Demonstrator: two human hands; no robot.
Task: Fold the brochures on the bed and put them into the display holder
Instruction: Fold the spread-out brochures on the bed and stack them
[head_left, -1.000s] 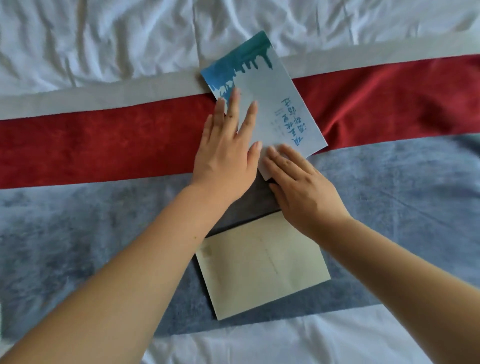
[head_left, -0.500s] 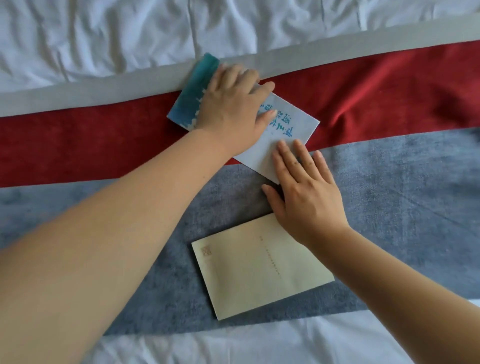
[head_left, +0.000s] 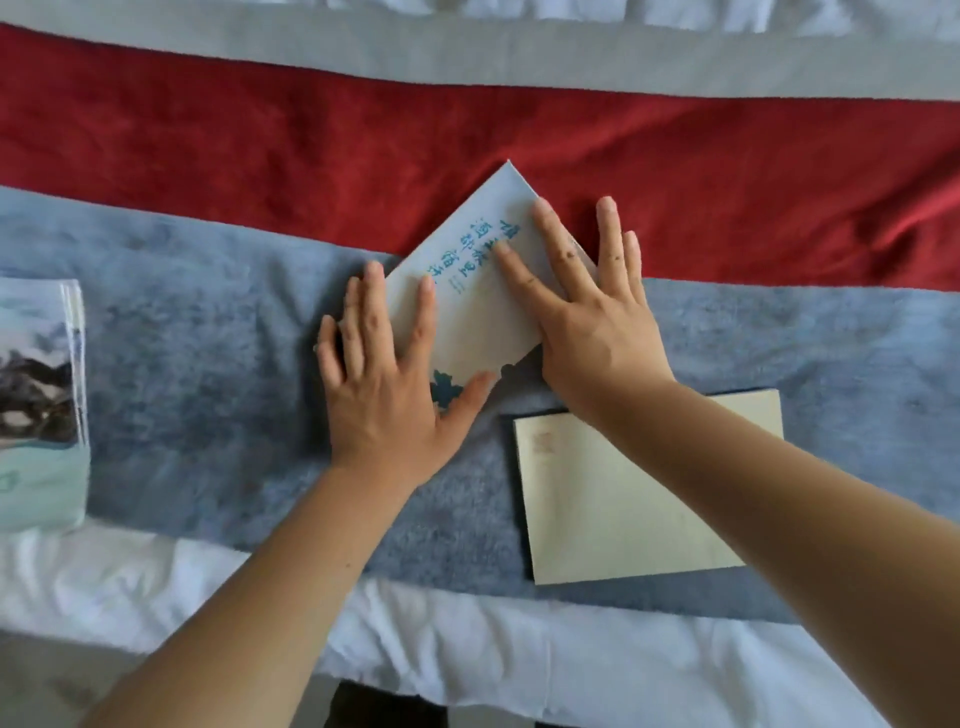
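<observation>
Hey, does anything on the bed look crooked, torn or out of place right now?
Only the blue-lettered brochure: it lies diagonally across the grey stripe and red stripe, pressed flat by the left hand and right hand, while the cream brochure sits nearly square. No tears or spills show.

The folded brochure (head_left: 467, 312) lies tilted in the middle of the bed runner (head_left: 208, 364), one corner pointing away from the person. The left hand (head_left: 384, 395) rests flat on its near-left part, the right hand (head_left: 587, 312) flat on its right part. A second brochure (head_left: 623, 509) lies nearer & to the right, partly under the right forearm. A pile of brochures (head_left: 36, 405) lies at the far left, well apart. The sheet (head_left: 467, 639) lies in front of the runner.
</observation>
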